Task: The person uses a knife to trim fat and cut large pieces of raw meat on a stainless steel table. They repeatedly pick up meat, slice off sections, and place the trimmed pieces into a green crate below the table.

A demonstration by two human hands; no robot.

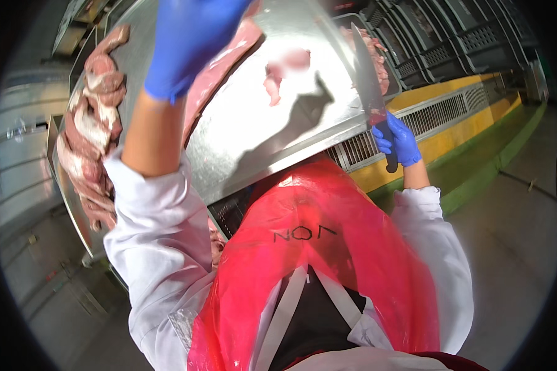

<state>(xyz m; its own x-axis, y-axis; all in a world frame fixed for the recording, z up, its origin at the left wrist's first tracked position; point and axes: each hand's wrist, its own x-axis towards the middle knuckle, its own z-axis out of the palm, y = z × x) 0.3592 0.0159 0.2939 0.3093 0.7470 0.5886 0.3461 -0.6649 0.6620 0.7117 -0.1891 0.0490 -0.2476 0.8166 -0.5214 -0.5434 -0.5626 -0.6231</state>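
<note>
My right hand [402, 140], in a blue glove, grips the dark handle of a knife [367, 75]. Its long blade points up and away, with reddish residue near the handle. My left hand [192, 46], also gloved in blue, reaches over a long strip of raw meat [215, 77] on the metal table [229, 145]. The top edge of the picture cuts off its fingers, so I cannot see whether it touches the meat. Between my hands lies a small meat trimming [272, 88], beside a blurred pink piece [297, 59].
Several raw meat pieces [96, 123] lie heaped along the table's left side. Behind the knife, a container holds more meat pieces [379, 65]. Dark plastic crates [427, 46] stand at the upper right, above a yellow ledge with a metal grille [442, 117]. My red apron [309, 204] meets the table's near edge.
</note>
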